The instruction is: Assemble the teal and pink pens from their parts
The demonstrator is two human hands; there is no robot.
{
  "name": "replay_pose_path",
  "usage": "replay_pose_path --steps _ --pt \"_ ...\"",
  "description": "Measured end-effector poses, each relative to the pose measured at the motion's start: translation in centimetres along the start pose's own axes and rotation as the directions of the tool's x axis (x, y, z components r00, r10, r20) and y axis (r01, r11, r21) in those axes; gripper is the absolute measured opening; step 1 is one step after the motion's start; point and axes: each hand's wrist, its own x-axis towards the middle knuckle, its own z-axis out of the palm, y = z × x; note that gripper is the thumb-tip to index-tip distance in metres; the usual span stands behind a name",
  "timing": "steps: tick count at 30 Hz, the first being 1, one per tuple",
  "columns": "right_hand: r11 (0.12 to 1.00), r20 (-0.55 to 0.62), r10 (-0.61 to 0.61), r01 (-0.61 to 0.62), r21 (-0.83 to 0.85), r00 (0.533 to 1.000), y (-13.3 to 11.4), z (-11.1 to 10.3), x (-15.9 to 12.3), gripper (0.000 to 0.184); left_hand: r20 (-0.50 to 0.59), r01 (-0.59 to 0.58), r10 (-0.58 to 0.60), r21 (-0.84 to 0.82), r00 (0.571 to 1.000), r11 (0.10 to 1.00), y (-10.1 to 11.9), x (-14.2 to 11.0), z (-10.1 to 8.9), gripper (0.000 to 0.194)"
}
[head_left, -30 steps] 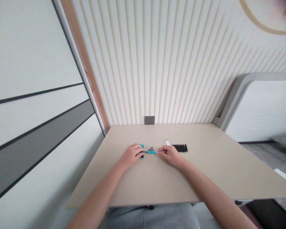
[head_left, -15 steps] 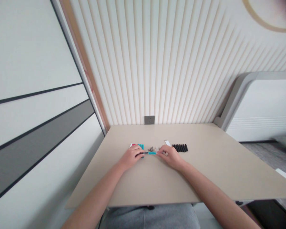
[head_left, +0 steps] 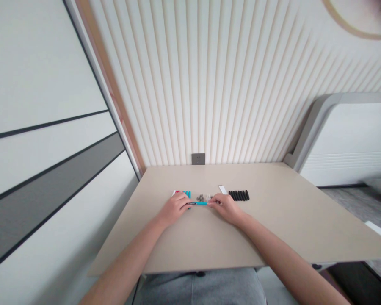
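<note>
A slim pen (head_left: 202, 203) with a blue middle and a dark left part lies level between my two hands, just above or on the table; I cannot tell which. My left hand (head_left: 174, 207) pinches its dark end. At the other end, my right hand (head_left: 227, 206) has its fingertips closed on the pen. Behind the pen sits a small pile of dark metallic bits (head_left: 200, 198), with clear pieces (head_left: 208, 197) beside it. Several blue tubes (head_left: 187, 193) and some red pieces (head_left: 178, 192) show past my left hand, which partly covers them.
A row of several black tubes (head_left: 239, 195) lies right of my right hand, with a white strip (head_left: 222, 189) near it. The beige table (head_left: 273, 228) meets a ribbed wall with a dark socket (head_left: 198, 159). A white panelled cabinet (head_left: 66, 203) stands at left.
The view has shifted slightly. Both hands keep hold of the pen in nearly the same place.
</note>
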Motion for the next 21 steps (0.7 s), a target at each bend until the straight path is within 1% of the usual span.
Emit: replay_pose_path --steps 2,5,8,10,12,15,17,21 --pt "0.999 0.023 0.026 -0.025 -0.019 0.999 -0.2 -0.1 0.0 0.02 -0.004 0.008 -0.008 0.001 1.0 1.0 0.0 0.0 0.0 0.018" --pt "0.996 0.05 0.05 -0.045 -0.078 0.998 -0.4 -0.2 0.0 0.032 -0.025 0.014 -0.014 0.008 1.0 1.0 0.2 0.0 0.0 0.018" --pt "0.99 0.084 0.047 -0.035 -0.139 0.995 -0.3 -0.1 0.2 0.042 -0.011 -0.005 0.005 0.014 1.0 1.0 0.6 0.2 0.0 0.02" --pt "0.986 0.096 0.035 -0.019 -0.164 0.995 -0.3 0.0 0.3 0.044 -0.006 -0.01 0.011 0.018 1.0 1.0 0.9 0.4 -0.1 0.019" --pt "0.988 0.101 0.003 0.012 -0.154 0.995 -0.4 -0.1 0.4 0.042 -0.022 0.001 0.0 0.029 1.0 1.0 0.9 0.5 -0.1 0.018" --pt "0.996 0.083 -0.041 0.047 -0.077 0.996 -0.6 -0.4 0.4 0.032 -0.062 0.028 -0.026 0.027 0.998 0.999 0.6 0.6 -0.3 0.017" --pt "0.998 0.049 -0.029 0.032 -0.057 0.998 -0.5 -0.7 0.4 0.029 -0.083 0.044 -0.044 0.006 0.996 0.999 0.2 0.5 -0.4 0.017" --pt "0.996 -0.02 -0.002 0.001 -0.093 1.0 0.2 -1.1 0.4 0.025 -0.134 0.092 -0.097 -0.046 0.986 0.995 -0.4 0.2 -0.7 0.016"
